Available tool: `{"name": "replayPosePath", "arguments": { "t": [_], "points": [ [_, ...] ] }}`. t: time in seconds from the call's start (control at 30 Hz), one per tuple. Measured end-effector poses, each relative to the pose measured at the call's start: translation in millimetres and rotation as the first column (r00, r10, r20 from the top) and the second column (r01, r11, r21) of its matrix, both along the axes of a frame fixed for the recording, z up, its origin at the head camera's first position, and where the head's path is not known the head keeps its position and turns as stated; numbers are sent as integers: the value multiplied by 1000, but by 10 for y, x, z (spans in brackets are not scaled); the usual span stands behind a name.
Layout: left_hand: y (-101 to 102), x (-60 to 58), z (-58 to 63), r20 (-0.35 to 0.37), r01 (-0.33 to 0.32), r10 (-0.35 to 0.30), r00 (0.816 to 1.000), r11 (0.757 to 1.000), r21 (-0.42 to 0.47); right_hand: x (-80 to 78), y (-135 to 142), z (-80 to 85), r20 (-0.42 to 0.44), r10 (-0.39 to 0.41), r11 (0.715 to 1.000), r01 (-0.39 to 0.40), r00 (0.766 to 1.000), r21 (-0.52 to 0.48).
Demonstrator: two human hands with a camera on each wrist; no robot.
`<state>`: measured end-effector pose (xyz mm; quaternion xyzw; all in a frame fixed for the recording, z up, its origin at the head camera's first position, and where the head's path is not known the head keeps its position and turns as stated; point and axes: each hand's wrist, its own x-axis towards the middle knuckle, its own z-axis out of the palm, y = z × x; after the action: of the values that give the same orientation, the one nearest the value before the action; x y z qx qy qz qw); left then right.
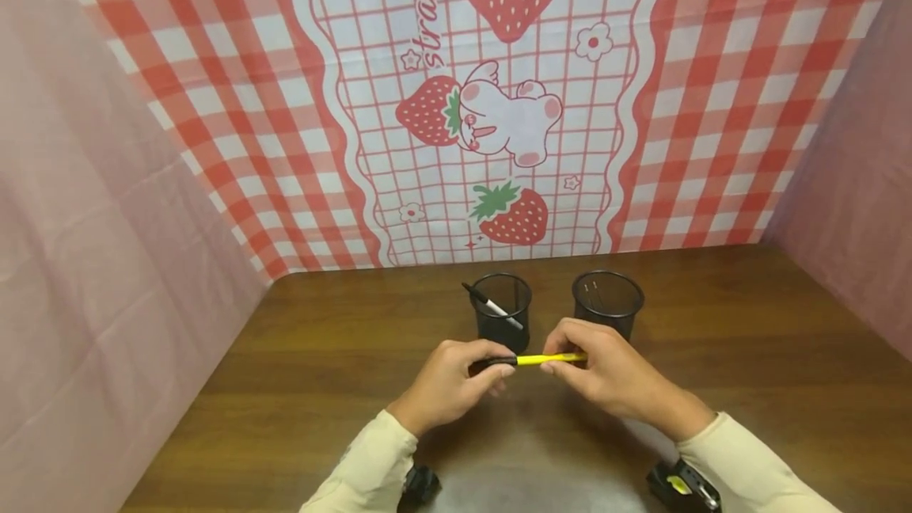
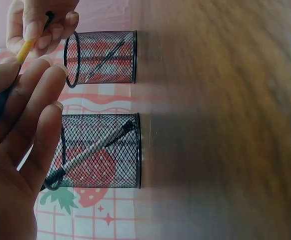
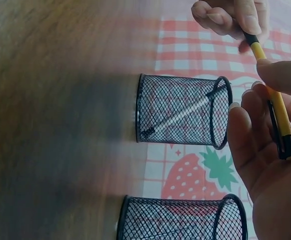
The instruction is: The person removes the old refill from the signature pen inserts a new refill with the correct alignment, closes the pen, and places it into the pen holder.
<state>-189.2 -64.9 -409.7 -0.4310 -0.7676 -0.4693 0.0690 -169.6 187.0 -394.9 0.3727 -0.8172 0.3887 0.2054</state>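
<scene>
Level between both hands lies a yellow and black pen (image 1: 534, 359), above the table in front of two mesh cups. My left hand (image 1: 452, 378) pinches its black end between thumb and fingers. On the yellow barrel, my right hand (image 1: 606, 362) grips with thumb and fingertips. In the right wrist view the black clip and black end of the pen (image 3: 281, 120) show beside the palm. A white and black pen (image 1: 493, 305) leans inside the left black mesh cup (image 1: 501, 335), its dark tip over the rim.
The right black mesh cup (image 1: 609, 313) has a thin dark stick-like item in it and stands just behind my right hand. A strawberry-print cloth (image 1: 342, 101) hangs along the back of the brown wooden table (image 1: 299, 386). Pink cloth (image 1: 128, 260) closes off the sides.
</scene>
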Motion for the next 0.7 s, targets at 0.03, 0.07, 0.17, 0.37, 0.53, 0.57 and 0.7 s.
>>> {"name": "replayPosePath", "arguments": {
  "t": [0.03,0.07,0.17,0.37,0.53,0.57,0.7],
  "points": [
    [11,1,2,-4,6,-6,1000,1000,1,2,0,-2,4,3,1000,-3,1000,-4],
    [23,2,2,-7,12,-12,1000,1000,1,3,0,-3,7,6,1000,-6,1000,-5],
    [49,11,6,-13,20,-20,1000,1000,0,5,2,-5,24,16,1000,-16,1000,0],
    [60,31,-8,-7,9,-9,1000,1000,18,8,18,-1,121,11,999,-16,993,41],
    [60,30,-26,-32,6,-5,999,999,41,-3,33,-9,215,45,994,-66,976,90],
    [59,29,-26,-35,8,-7,999,999,42,-8,37,-12,228,61,992,-84,972,93],
    [59,23,-33,-50,6,-4,999,999,40,-15,44,-21,250,109,987,-135,962,88]
  ]
}}
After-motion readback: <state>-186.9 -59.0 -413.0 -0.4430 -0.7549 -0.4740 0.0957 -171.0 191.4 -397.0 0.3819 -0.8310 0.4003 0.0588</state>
